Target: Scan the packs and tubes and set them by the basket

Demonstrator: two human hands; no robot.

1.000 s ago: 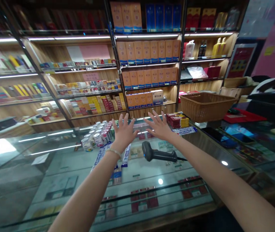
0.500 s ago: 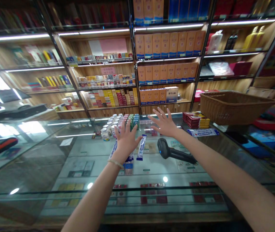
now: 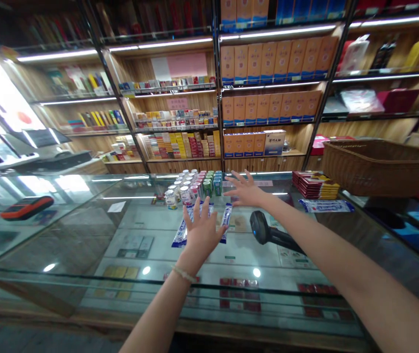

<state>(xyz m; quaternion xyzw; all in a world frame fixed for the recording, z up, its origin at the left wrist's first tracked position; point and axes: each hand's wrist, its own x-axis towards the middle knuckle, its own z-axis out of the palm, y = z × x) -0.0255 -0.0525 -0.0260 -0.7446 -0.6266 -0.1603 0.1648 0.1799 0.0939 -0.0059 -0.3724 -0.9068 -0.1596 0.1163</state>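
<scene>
My left hand (image 3: 202, 229) is stretched out over the glass counter (image 3: 84, 230), fingers spread, holding nothing. It hovers above several long blue-and-white packets (image 3: 180, 234) lying flat on the glass. My right hand (image 3: 245, 189) reaches farther, fingers apart and empty, just right of a cluster of small bottles (image 3: 195, 187) at the counter's back. A black barcode scanner (image 3: 270, 233) lies on the glass under my right forearm.
A brown wicker basket (image 3: 379, 164) stands at the right, with a stack of red boxes (image 3: 314, 184) and a blue-white packet (image 3: 325, 205) beside it. A red-and-black device (image 3: 27, 207) lies at the left. Shelves of boxed goods (image 3: 268, 63) fill the back wall.
The view has swung left and the counter shifted right. My left hand has drawn back toward me over the packets; my right hand stays near the bottles.
</scene>
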